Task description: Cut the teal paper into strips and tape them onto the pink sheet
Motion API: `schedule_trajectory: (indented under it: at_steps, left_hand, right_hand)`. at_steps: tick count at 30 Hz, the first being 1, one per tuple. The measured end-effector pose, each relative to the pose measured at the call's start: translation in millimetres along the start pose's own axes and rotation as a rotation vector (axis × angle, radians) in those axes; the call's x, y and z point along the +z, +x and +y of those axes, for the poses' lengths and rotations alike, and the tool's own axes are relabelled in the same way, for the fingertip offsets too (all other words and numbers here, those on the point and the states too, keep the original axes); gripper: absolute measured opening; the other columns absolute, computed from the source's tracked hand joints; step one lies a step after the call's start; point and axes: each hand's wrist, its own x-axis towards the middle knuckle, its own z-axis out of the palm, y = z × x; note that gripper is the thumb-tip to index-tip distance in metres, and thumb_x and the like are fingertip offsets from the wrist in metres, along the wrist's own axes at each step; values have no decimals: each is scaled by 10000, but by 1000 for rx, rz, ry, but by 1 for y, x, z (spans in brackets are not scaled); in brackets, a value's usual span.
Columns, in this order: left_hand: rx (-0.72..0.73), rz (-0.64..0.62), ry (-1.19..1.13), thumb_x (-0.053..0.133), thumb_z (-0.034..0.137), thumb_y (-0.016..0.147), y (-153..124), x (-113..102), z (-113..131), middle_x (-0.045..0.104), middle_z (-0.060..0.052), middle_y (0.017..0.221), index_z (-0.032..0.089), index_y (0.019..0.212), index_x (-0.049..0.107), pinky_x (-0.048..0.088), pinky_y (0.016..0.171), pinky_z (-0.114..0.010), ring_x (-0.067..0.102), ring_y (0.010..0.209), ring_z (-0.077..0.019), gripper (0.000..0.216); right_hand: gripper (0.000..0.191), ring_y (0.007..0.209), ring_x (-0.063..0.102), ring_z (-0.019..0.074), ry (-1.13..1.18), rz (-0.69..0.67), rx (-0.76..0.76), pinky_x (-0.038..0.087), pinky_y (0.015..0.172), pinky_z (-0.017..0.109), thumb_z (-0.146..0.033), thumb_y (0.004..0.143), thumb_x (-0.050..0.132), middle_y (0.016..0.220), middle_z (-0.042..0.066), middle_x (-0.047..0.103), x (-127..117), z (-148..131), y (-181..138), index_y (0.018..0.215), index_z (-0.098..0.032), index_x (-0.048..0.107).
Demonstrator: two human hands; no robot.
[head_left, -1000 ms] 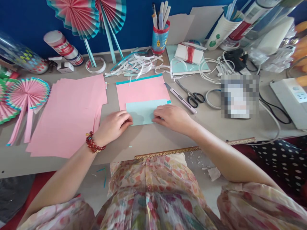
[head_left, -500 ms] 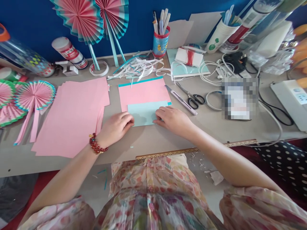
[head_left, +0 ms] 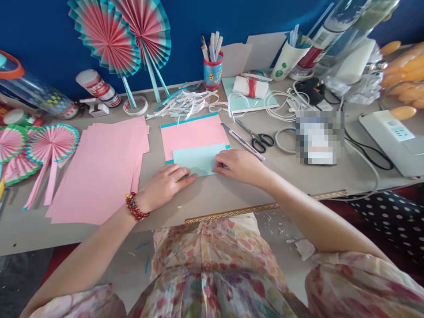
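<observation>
Bench point(head_left: 212, 198) | stack of pink sheets point(head_left: 102, 172) toward left edge | pink sheet point(head_left: 194, 134) at centre, its pale blue flap point(head_left: 195, 157) folded toward front edge | left hand point(head_left: 164, 185) flat, pressing the fold, gripping nothing | right hand point(head_left: 240, 165) curled on flap's right end, pinch unclear

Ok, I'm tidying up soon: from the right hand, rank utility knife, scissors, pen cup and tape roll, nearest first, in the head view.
1. Utility knife, just beyond the right hand.
2. Scissors, just past it.
3. Pen cup, back by the blue wall.
4. Tape roll, far back left.
</observation>
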Motion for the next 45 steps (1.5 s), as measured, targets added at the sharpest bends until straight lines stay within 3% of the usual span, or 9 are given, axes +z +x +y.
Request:
schedule_trajectory:
  at_steps: [9, 21, 35, 41, 45]
  left_hand:
    - [-25, 6, -105, 311, 219, 1055, 3, -4, -2, 640, -105, 1088, 256, 1272, 633, 463, 934, -396, 590, 1000, -232, 390]
    - [-32, -66, -11, 288, 202, 1045, 0, -2, -2, 618, -103, 1145, 259, 1347, 594, 448, 932, -395, 546, 1024, -245, 433]
    - [8, -7, 62, 282, 178, 1051, 0, 1, -3, 609, -97, 1130, 232, 1325, 600, 444, 927, -384, 546, 1005, -226, 424]
    - [39, -2, 127, 342, 124, 1022, 2, -2, 2, 606, -93, 1091, 209, 1303, 601, 440, 905, -386, 540, 986, -236, 392]
    - [21, -15, 179, 434, 152, 1007, 5, -2, 9, 612, -88, 1109, 204, 1289, 599, 420, 910, -388, 539, 1000, -237, 331]
  right_hand:
    - [217, 810, 559, 167, -19, -2, 25, 277, 632, 265, -335, 957, 545, 873, 34, 635, -2, 19, -12, 808, -194, 613]
    - [217, 850, 556, 186, -87, -8, 1, 301, 692, 274, -341, 974, 550, 905, 52, 632, 3, 22, -11, 842, -182, 614]
    - [237, 827, 554, 194, -131, 163, -22, 316, 679, 294, -371, 976, 563, 901, 54, 635, 21, 23, -18, 847, -177, 611]
    - [163, 933, 559, 216, -249, 341, -13, 382, 777, 321, -297, 985, 542, 1097, 84, 640, 32, 15, -29, 1059, -189, 640]
    - [399, 1001, 521, 230, -380, 370, -227, 399, 842, 365, -172, 974, 513, 1228, 71, 617, 34, -3, -33, 1354, -290, 541]
